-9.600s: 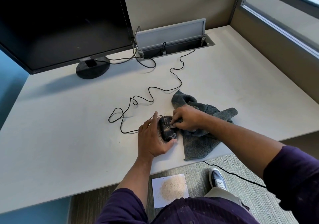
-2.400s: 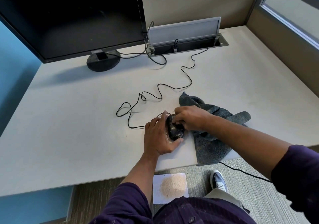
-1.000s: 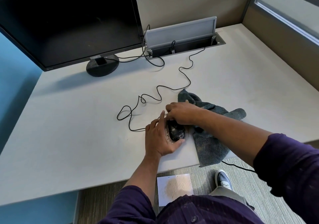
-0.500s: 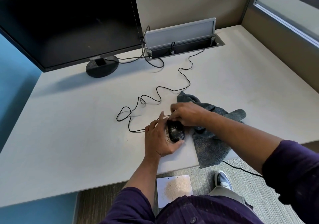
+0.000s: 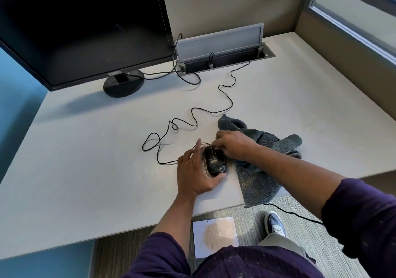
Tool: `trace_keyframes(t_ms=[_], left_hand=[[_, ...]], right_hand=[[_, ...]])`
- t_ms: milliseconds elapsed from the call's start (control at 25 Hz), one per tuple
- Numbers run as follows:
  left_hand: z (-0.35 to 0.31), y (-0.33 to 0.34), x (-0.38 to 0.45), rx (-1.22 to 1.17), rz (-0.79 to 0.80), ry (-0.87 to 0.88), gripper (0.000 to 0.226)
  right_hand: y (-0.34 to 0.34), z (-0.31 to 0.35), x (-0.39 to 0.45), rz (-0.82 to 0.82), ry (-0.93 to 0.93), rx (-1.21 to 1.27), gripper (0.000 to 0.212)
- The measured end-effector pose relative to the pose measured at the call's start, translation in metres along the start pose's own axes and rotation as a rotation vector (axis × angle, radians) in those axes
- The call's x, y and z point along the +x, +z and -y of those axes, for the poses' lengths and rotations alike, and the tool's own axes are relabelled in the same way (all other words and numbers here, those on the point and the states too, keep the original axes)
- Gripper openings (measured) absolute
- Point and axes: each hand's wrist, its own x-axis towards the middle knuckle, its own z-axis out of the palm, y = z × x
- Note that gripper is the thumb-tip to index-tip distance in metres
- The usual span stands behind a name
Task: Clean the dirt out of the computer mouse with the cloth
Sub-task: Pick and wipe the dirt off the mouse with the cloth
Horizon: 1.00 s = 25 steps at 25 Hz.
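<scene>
- One broad pale-grey laminate desk (image 5: 90, 170) is filling most of the view, bearing everything below.
- One large black flat-screen monitor (image 5: 85, 27) is standing on a round black base (image 5: 123, 83) at the far left of the desk, its screen dark.
- One grey metal cable hatch (image 5: 220, 42) is sitting open at the back of the desk, just right of the monitor.
- One crumpled dark-grey microfibre cloth (image 5: 259, 183) is lying near the front edge, its near corner hanging slightly over the edge.
- One white paper sheet (image 5: 214, 236) carrying a heap of tan sand is lying on the floor below the desk edge, beside a dark sneaker (image 5: 274, 224).
- One thin black cord (image 5: 222, 93) is snaking in loops from the hatch to the mouse.
- The left hand (image 5: 196, 171) is cupping the mouse's left side, fingers laid along it and thumb wrapping its near end, steadying it on the desk.
- The right hand (image 5: 232, 146) is resting over the cloth, fingers curled down onto the mouse's far end; whether they are pinching cloth there I cannot tell.
- One black oval computer mouse (image 5: 215, 163), speckled with pale grit, is sitting on the desk between both hands, just left of the cloth.
</scene>
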Motion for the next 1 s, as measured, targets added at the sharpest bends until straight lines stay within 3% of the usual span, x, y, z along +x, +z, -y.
trace_keyframes(t_ms=[200, 480, 840, 1000], left_hand=[[0.0, 0.001, 0.002, 0.005, 0.01, -0.001, 0.131], [0.001, 0.001, 0.001, 0.009, 0.009, 0.004, 0.131], [0.001, 0.001, 0.001, 0.018, 0.017, 0.001, 0.131], [0.001, 0.001, 0.001, 0.017, 0.011, 0.006, 0.132]], right_hand=[[-0.004, -0.002, 0.01, 0.078, 0.053, -0.035, 0.022], [-0.006, 0.001, 0.015, 0.105, -0.029, -0.091, 0.022], [0.002, -0.007, -0.005, 0.057, 0.01, 0.064, 0.028], [-0.004, -0.013, -0.009, 0.07, -0.056, 0.108, 0.023]])
